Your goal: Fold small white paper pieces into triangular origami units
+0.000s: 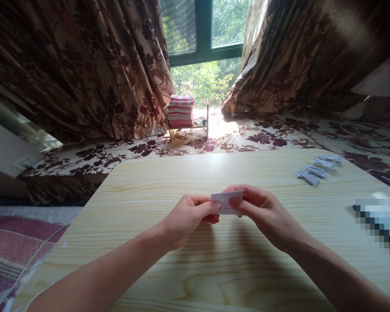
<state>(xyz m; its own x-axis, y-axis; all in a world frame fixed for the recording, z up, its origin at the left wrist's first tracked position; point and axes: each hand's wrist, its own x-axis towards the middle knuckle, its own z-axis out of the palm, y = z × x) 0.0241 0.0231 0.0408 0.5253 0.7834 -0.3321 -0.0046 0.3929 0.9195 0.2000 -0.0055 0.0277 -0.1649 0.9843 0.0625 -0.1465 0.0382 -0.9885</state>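
Largest in the working area is the pale wooden table (133, 186), with the person's left hand (182, 219) and right hand (266, 208) above its middle. Each grasps one end of a small piece of paper (225, 198) between thumb and fingers; the step in hand looks like steadying and pressing it. The next move calls for a firm pinch on one side while the other grip shifts, keeping the edges aligned. The paper lies directly between the hands, touching both, apparently raised off the table. Folded paper pieces (316, 171) rest beyond the right hand, and a tiny scrap (225, 169) lies farther out, ahead of the paper.
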